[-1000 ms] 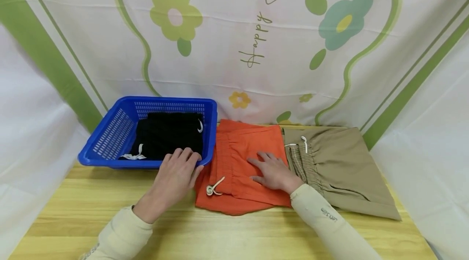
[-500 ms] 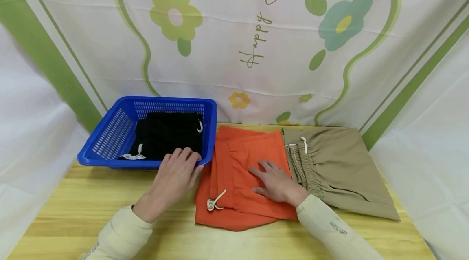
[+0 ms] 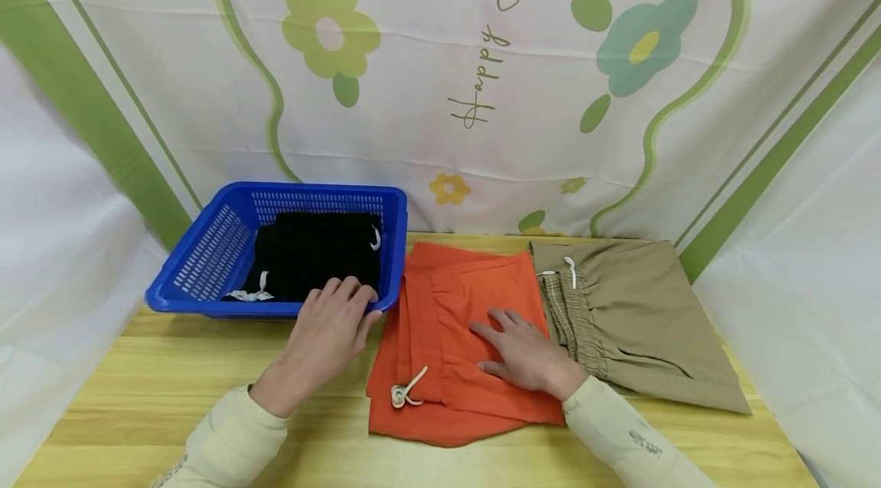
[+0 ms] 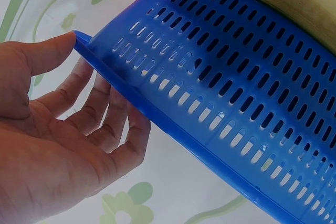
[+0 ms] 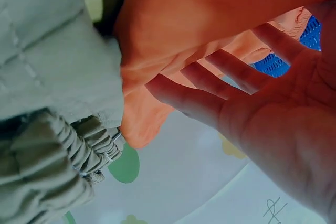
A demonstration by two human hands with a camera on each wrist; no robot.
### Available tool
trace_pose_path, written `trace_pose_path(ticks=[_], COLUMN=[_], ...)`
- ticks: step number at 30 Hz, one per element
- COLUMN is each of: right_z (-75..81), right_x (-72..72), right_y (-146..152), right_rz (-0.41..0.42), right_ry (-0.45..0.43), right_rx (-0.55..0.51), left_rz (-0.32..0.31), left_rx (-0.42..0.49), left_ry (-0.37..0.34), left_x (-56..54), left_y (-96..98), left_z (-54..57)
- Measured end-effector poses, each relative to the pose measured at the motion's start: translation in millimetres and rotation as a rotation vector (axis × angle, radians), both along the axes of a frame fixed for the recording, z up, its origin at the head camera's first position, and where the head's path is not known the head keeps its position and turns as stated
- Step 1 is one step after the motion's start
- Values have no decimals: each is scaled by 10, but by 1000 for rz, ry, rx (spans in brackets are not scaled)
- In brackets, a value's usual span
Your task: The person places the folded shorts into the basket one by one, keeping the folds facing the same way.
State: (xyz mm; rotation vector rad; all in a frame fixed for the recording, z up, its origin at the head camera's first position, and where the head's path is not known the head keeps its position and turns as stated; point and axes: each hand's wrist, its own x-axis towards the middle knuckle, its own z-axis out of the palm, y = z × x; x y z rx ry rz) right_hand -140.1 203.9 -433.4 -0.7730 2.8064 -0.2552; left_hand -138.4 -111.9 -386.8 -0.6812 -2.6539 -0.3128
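My left hand (image 3: 332, 331) holds the near right rim of a blue plastic basket (image 3: 241, 309), fingers over the edge and thumb outside. The left wrist view shows the thumb at the rim's corner and the slotted wall (image 4: 173, 72). Inside the basket lies a folded black garment (image 3: 316, 251) with white drawstrings. My right hand (image 3: 526, 358) rests with spread fingers on folded orange drawstring shorts (image 3: 475, 289), which lie flat right of the basket. In the right wrist view the fingertips touch the orange cloth (image 5: 199, 14).
Folded khaki bottoms (image 3: 647, 304) with a gathered waistband lie to the right, next to the orange shorts. Everything sits on a wooden table (image 3: 330, 442). A white curtain (image 3: 413, 90) with printed flowers hangs behind it.
The orange shorts have slid toward the table's front edge under my right hand, which moved the same way and slightly right. My left hand and the basket have stayed put.
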Motion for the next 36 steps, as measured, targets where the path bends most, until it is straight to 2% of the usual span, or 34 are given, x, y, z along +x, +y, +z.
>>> trace_pose_path(ticks=[5, 8, 11, 15, 19, 22, 29, 32, 36], right_z=[0, 38, 101, 185, 248, 267, 224, 205, 184], right_x=[21, 11, -17, -80, -166, -234, -354, -384, -413], right_y=[45, 101, 179, 293, 402, 466, 556, 584, 601], right_rz=[-23, -40, -68, -174, -299, -380, -488, -511, -542], right_ry=[-11, 53, 177, 268, 249, 184, 47, 6, -49], right_rx=[-48, -102, -133, -189, -242, -255, -241, -243, -247], left_rz=[-11, -12, -11, -44, -113, -142, -131, -84, 33], left_rx=[7, 18, 26, 23, 43, 74, 170, 185, 159], left_ry=[8, 14, 10, -6, -51, -144, -451, -525, -593], left_x=[16, 32, 72, 160, 262, 328, 405, 415, 408], left_y=[13, 30, 67, 159, 275, 351, 442, 438, 406], left_z=[3, 12, 49, 122, 155, 141, 29, -33, -118])
